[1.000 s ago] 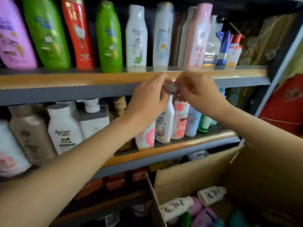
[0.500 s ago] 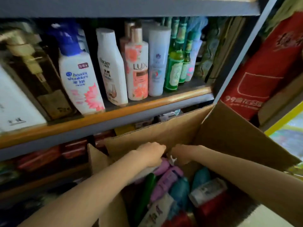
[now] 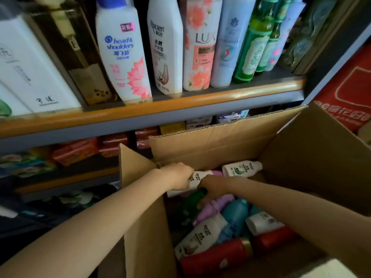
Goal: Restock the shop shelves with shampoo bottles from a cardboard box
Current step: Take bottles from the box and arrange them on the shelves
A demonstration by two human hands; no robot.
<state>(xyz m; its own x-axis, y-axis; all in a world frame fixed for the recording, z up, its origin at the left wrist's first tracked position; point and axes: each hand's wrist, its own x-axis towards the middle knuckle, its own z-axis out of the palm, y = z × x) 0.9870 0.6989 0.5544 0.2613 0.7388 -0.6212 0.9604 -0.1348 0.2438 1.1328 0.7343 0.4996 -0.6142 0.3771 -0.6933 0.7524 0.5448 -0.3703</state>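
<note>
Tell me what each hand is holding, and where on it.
Left hand grips the lower body of a white bottle in the cardboard box. Right hand rests on a green bottle; grip unclear.

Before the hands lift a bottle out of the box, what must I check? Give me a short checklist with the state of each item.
1. Left hand on the white bottle at the far end of the box: ok.
2. Left grip fully closed around it: cannot tell, fingers hidden.
3. Right hand holds a bottle: cannot tell; it lies over the green bottle and purple bottle.
4. Cardboard box flaps open, way upward free: ok.
5. Free gap on the shelf above: not ok, front row looks full.
</note>
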